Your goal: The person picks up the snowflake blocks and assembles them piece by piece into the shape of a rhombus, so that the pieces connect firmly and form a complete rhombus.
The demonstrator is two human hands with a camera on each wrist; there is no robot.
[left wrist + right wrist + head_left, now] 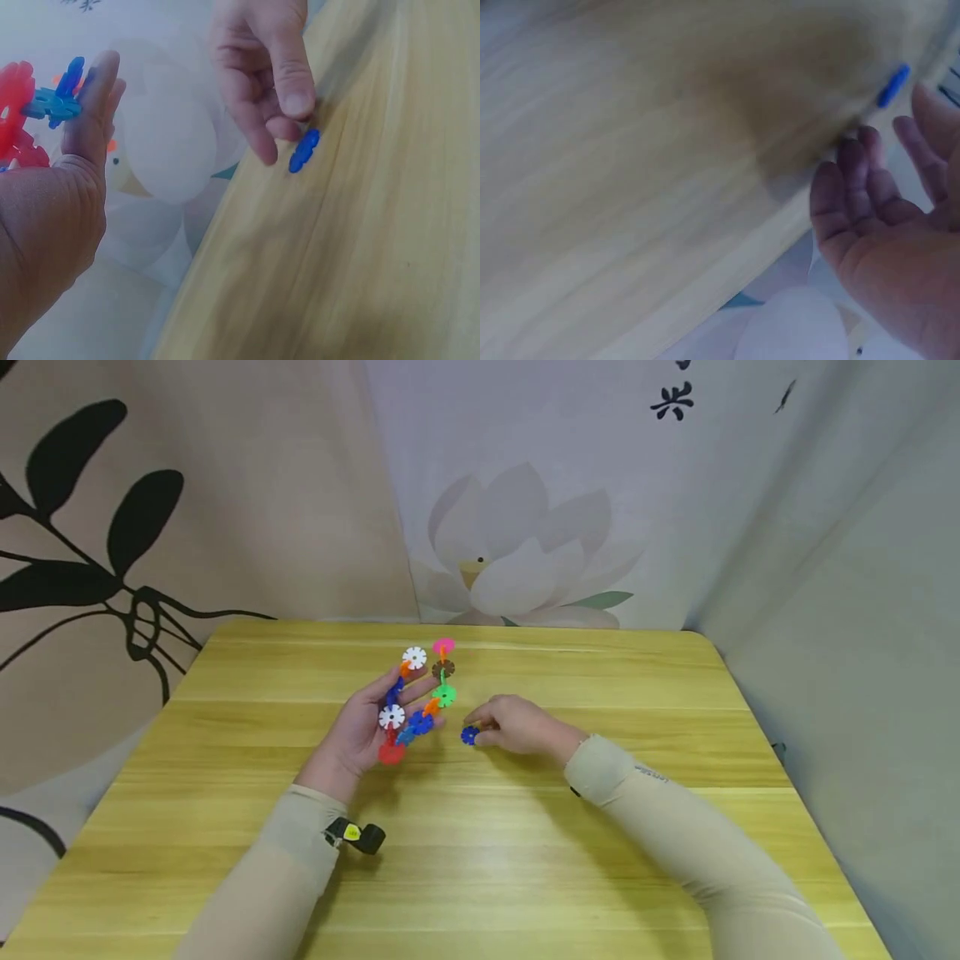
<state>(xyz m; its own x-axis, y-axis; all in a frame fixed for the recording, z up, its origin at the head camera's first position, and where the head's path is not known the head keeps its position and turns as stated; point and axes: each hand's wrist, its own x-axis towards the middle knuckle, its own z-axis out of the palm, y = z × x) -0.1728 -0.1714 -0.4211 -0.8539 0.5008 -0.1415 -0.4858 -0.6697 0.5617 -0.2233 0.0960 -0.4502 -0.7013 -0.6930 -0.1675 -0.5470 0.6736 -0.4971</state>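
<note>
A looped chain of interlocking plastic snowflake discs point(421, 722) in red, white, blue, orange, green, brown and pink lies across my left hand point(354, 727). That palm is turned up, its fingers extended beneath the chain. In the left wrist view, red discs point(15, 105) and a light blue disc point(52, 105) show above the palm. My right hand point(521, 725) reaches down to a single dark blue snowflake disc point(470, 735) right of the chain. From the left wrist, this blue disc point(304, 151) appears flat on the table, just below the right fingertips, which are loosely bent.
The wooden table point(480, 877) extends all around both hands. Behind it hangs a pale curtain point(525, 443) printed with a lotus and dark leaves. A black strap with a small device point(360, 837) sits on the left wrist.
</note>
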